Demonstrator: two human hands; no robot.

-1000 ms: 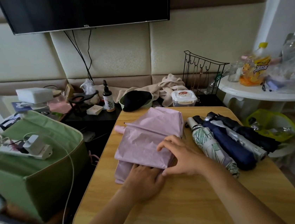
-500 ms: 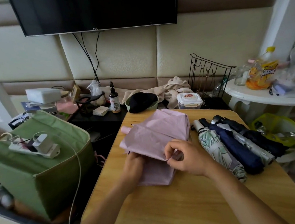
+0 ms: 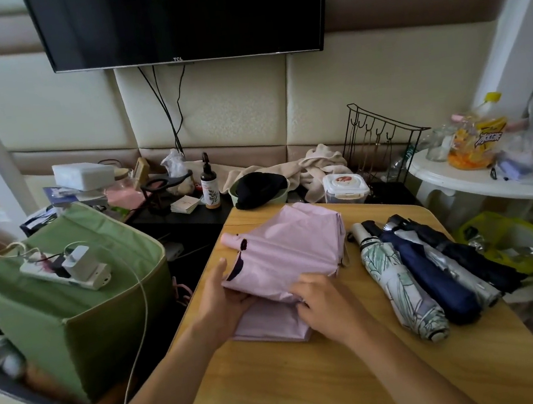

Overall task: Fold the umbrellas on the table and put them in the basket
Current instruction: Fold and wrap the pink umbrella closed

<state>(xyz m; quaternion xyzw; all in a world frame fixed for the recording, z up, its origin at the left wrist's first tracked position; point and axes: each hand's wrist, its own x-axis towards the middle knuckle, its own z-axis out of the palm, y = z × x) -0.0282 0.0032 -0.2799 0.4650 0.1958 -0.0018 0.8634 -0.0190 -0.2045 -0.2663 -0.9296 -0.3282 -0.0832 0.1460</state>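
Head view: pink umbrella (image 3: pixel 285 259) at frame centre on the wooden table (image 3: pixel 361 377), canopy loose and half-gathered. Long axis slants from the pink handle stub at upper left of the fabric down toward the lower middle of the frame, so pretty much straight out ahead of both hands. Left hand (image 3: pixel 218 302) cupped under the left edge, thumb up along the fabric, fingers curled underneath — gripping it. Right hand (image 3: pixel 323 305) just beside it on the near right, fingers bent down and pinching a fold of the canopy. Both touching, neither really nearer; left has the handle-side edge, right has the flaps, so probably wrapping the panels around that axis next.

Four rolled umbrellas (image 3: pixel 433 276) in a row on the right of the table, same slant. Green fabric basket (image 3: pixel 83 322) at left of frame, beside the table, closer to the left hand — power strip (image 3: pixel 67 269) sitting on its top edge, might get in the way.
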